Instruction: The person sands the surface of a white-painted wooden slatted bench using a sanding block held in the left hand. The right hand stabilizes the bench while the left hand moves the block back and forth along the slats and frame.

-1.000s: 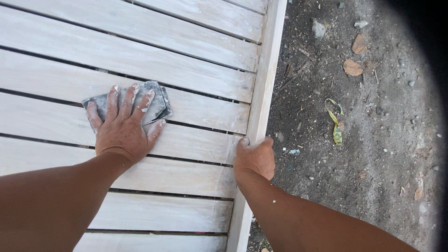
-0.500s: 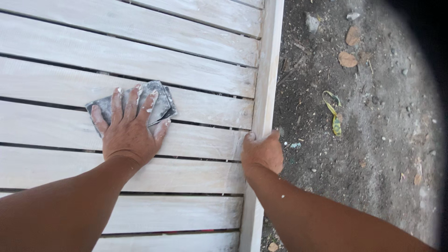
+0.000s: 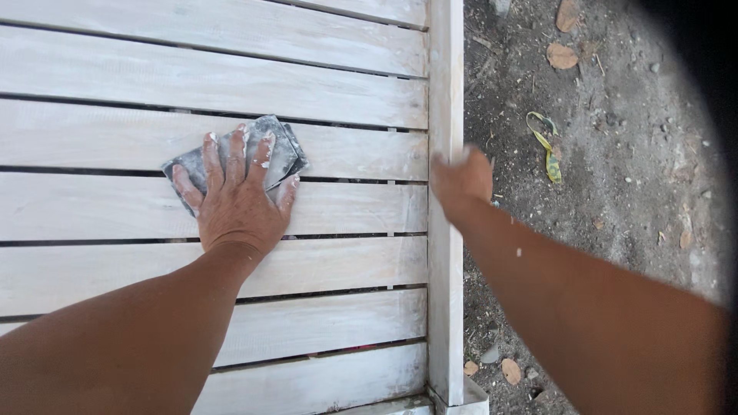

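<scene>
My left hand [image 3: 234, 201] lies flat, fingers spread, on a grey sheet of sandpaper [image 3: 280, 151], pressing it onto a slat of a white-washed wooden slatted panel [image 3: 192, 84]. The fingers are dusted white. My right hand [image 3: 461, 182] is blurred by motion and sits at the panel's right edge rail [image 3: 446, 77], over or against it; whether it grips the rail is unclear.
Bare dirt ground [image 3: 615, 192] lies to the right of the panel, with dry brown leaves [image 3: 562, 55], a curled yellow-green leaf [image 3: 547, 150] and small stones. Dark gaps run between the slats. The panel's lower right corner [image 3: 461, 396] is near the bottom edge.
My left hand has slid the sandpaper to the right along the slat. My right hand has moved up along the edge rail and is now blurred.
</scene>
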